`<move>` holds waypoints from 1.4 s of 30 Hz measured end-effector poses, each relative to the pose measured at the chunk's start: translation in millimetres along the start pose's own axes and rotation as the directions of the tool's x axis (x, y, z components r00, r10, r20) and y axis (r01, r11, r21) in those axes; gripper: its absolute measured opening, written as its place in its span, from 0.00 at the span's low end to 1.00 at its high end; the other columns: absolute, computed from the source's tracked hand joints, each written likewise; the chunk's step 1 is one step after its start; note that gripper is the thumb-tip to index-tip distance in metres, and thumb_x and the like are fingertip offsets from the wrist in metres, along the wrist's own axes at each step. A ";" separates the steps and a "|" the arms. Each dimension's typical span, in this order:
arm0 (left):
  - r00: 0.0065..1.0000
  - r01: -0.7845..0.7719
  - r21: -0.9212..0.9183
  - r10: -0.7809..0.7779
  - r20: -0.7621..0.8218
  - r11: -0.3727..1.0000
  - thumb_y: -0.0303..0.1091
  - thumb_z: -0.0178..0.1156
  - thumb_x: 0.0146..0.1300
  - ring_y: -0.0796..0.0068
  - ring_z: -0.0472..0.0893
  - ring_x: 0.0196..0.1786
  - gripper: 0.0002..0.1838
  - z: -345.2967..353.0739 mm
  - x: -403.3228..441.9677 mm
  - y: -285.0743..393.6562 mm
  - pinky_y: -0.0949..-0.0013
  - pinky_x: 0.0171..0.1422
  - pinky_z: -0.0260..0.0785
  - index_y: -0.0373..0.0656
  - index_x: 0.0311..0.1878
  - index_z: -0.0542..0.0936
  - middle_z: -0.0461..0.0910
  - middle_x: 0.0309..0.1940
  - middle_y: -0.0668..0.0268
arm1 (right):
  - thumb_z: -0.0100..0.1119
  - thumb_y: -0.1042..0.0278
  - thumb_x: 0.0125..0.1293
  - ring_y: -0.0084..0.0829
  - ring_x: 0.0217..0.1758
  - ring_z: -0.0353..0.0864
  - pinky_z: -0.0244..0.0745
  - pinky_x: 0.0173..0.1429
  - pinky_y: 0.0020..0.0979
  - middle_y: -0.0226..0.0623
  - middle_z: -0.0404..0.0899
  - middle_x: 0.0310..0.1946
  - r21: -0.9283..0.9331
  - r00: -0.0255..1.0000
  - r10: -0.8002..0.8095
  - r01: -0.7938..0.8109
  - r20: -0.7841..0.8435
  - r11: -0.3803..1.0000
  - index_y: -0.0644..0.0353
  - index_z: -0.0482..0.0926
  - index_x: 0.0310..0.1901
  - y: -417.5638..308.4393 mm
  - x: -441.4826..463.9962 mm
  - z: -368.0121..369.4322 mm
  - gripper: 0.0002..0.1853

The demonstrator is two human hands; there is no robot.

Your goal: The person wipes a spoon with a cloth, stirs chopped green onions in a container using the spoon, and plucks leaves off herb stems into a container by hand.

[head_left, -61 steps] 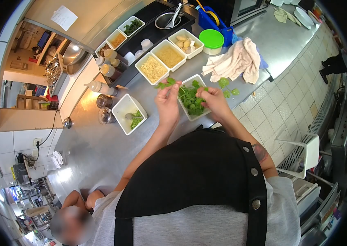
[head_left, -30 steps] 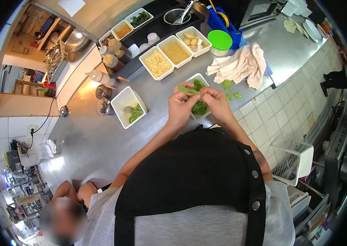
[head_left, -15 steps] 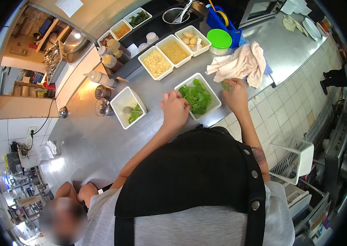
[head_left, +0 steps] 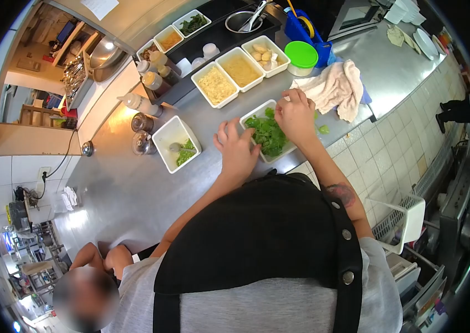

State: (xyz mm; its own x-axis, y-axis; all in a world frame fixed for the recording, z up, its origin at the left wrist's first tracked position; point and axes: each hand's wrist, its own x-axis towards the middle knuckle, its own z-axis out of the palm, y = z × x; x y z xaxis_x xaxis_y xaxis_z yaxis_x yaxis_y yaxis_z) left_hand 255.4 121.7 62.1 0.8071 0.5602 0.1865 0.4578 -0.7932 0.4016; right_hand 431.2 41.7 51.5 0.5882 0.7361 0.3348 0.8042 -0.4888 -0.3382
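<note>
Since half a second ago, the right hand [head_left: 297, 117] has swung left over the white tub's [head_left: 258, 110] far rim, fingers bunched, whether pinching anything I cannot tell. Left hand [head_left: 236, 149] fingers spread at its left side, green leaves [head_left: 269, 136] between both hands. Steel counter [head_left: 129, 200] stretches left of the fingers, tiled floor [head_left: 393, 136] well to their right

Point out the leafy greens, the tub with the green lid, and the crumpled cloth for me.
Leafy greens [head_left: 269, 136]: head view, on the middle of the leaf pile.
Tub [head_left: 301, 55]: head view, on the top of its green lid.
Crumpled cloth [head_left: 334, 91]: head view, on its middle folds.
</note>
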 end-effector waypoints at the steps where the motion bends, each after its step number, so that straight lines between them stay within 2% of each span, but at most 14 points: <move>1: 1.000 0.011 0.000 -0.011 -0.025 1.000 0.36 0.75 0.46 0.46 0.55 0.71 0.23 0.9 -1.0 -3.1 0.41 0.71 0.45 0.51 0.49 0.85 0.65 0.66 0.57 | 0.65 0.68 0.54 0.44 0.69 0.67 0.63 0.64 0.57 0.38 0.75 0.57 0.018 1.000 0.015 -0.016 0.019 1.000 0.53 0.86 0.31 0.3 0.6 -0.6 0.04; 4: 0.998 0.016 -0.033 -0.018 -0.058 0.999 0.35 0.74 0.46 0.46 0.56 0.71 0.24 2.9 -4.9 -8.3 0.41 0.72 0.44 0.53 0.51 0.84 0.65 0.66 0.57 | 0.67 0.69 0.52 0.52 0.75 0.58 0.58 0.69 0.66 0.39 0.70 0.64 -0.015 0.992 -0.123 0.123 0.000 0.992 0.54 0.85 0.29 -4.6 -3.4 3.6 0.02; 7: 0.998 0.036 -0.034 -0.037 -0.040 0.999 0.35 0.74 0.46 0.46 0.56 0.71 0.25 1.6 -6.5 -5.9 0.41 0.72 0.44 0.54 0.52 0.83 0.65 0.66 0.57 | 0.60 0.67 0.57 0.62 0.79 0.44 0.38 0.70 0.81 0.45 0.64 0.70 -0.038 0.981 -0.143 0.150 0.133 0.988 0.57 0.86 0.29 -10.6 -0.3 8.7 0.07; 10: 0.999 0.022 -0.043 -0.023 -0.038 0.999 0.35 0.74 0.46 0.46 0.56 0.71 0.25 3.2 -7.4 -8.0 0.41 0.72 0.45 0.54 0.51 0.83 0.65 0.66 0.57 | 0.56 0.66 0.60 0.66 0.79 0.41 0.35 0.65 0.87 0.45 0.62 0.72 -0.184 0.978 -0.038 0.077 0.207 0.980 0.56 0.86 0.28 -12.9 -1.1 24.7 0.10; 13: 0.999 0.021 -0.056 -0.023 -0.025 0.998 0.35 0.74 0.46 0.46 0.56 0.71 0.25 3.2 -7.8 -8.8 0.41 0.72 0.45 0.53 0.51 0.83 0.65 0.66 0.57 | 0.55 0.65 0.61 0.67 0.79 0.41 0.33 0.63 0.88 0.46 0.62 0.73 -0.147 0.987 -0.060 0.082 0.150 0.986 0.56 0.86 0.27 -11.8 -3.8 30.9 0.11; 28: 1.000 0.013 -0.025 -0.013 -0.015 1.000 0.36 0.75 0.45 0.44 0.56 0.71 0.24 0.7 -2.6 -4.0 0.42 0.72 0.45 0.48 0.50 0.84 0.66 0.65 0.54 | 0.54 0.64 0.62 0.62 0.78 0.48 0.39 0.63 0.88 0.42 0.69 0.66 -0.257 0.984 -0.039 0.084 0.174 0.963 0.55 0.87 0.29 -13.0 -6.9 35.6 0.12; 31: 1.000 0.003 -0.025 -0.004 -0.009 1.000 0.36 0.76 0.45 0.45 0.56 0.70 0.25 -1.3 1.2 -3.0 0.42 0.72 0.44 0.47 0.50 0.84 0.66 0.65 0.53 | 0.59 0.64 0.58 0.61 0.78 0.50 0.39 0.63 0.88 0.41 0.70 0.65 -0.300 0.980 -0.032 0.091 0.194 0.950 0.52 0.87 0.29 -12.2 -5.6 37.7 0.08; 34: 1.000 -0.020 -0.032 0.020 -0.014 0.999 0.36 0.75 0.46 0.45 0.58 0.69 0.24 -7.2 4.5 -0.8 0.46 0.71 0.49 0.47 0.50 0.84 0.67 0.64 0.54 | 0.65 0.64 0.53 0.62 0.77 0.51 0.40 0.60 0.89 0.40 0.70 0.64 0.006 0.967 0.068 -0.071 0.245 0.997 0.48 0.87 0.28 -13.7 -4.5 21.9 0.03; 37: 0.997 -0.038 -0.238 0.021 -0.077 0.971 0.36 0.74 0.50 0.47 0.61 0.68 0.21 -3.4 8.4 -7.5 0.51 0.69 0.56 0.46 0.49 0.84 0.69 0.62 0.55 | 0.71 0.63 0.49 0.60 0.75 0.57 0.47 0.67 0.80 0.41 0.72 0.62 0.233 0.975 0.179 -0.207 0.135 0.950 0.46 0.87 0.27 -16.9 -2.3 0.7 0.03; 40: 0.994 0.035 -0.415 -0.075 -0.079 0.909 0.33 0.71 0.54 0.50 0.65 0.65 0.15 -11.0 12.0 1.4 0.53 0.68 0.59 0.41 0.46 0.85 0.74 0.55 0.55 | 0.72 0.60 0.51 0.53 0.70 0.67 0.59 0.73 0.57 0.44 0.75 0.61 0.526 0.992 0.092 -0.125 0.089 0.841 0.49 0.88 0.29 3.0 1.8 -4.6 0.06; 42: 0.991 0.078 -0.496 -0.120 -0.052 0.865 0.34 0.69 0.59 0.57 0.70 0.61 0.12 -12.4 16.8 3.2 0.56 0.66 0.61 0.43 0.45 0.86 0.77 0.51 0.57 | 0.73 0.60 0.51 0.50 0.66 0.73 0.64 0.70 0.45 0.47 0.76 0.61 0.614 0.975 0.104 -0.205 0.196 0.763 0.50 0.89 0.32 5.3 2.9 -18.4 0.08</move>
State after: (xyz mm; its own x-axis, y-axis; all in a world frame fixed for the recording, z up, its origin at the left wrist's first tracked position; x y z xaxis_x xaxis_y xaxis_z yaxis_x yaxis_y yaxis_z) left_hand 265.8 131.5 77.6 0.7262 0.6626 0.1832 0.2743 -0.5237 0.8066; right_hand 438.8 32.7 66.9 0.6403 0.7589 0.1189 0.4406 -0.2361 -0.8661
